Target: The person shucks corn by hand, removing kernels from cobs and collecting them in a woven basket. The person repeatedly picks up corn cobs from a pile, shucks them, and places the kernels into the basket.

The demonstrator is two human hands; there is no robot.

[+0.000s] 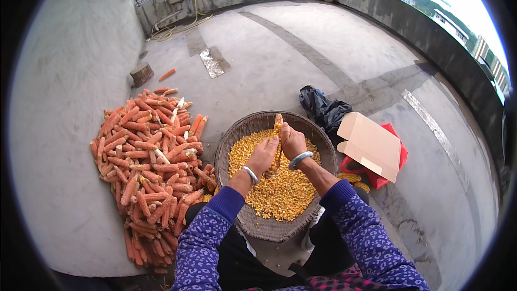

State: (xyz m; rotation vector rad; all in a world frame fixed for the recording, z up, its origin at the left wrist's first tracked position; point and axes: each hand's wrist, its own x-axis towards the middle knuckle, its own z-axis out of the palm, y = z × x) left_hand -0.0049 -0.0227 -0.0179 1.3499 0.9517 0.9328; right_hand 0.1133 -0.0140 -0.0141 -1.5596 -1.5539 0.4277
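A round woven basket sits between my knees with a layer of loose yellow corn kernels in it. Over its middle, my left hand and my right hand both grip one ear of corn, held nearly upright. Its top end is bare and reddish, while yellow kernels show between my hands. My fingers partly hide the ear. Each wrist wears a bangle. Left of the basket lies a large heap of bare reddish corn cobs.
Right of the basket are a black plastic bag, flattened cardboard over a red bag, and several yellow ears of corn. A wood block stands behind the heap, by the wall. A hose lies farther back.
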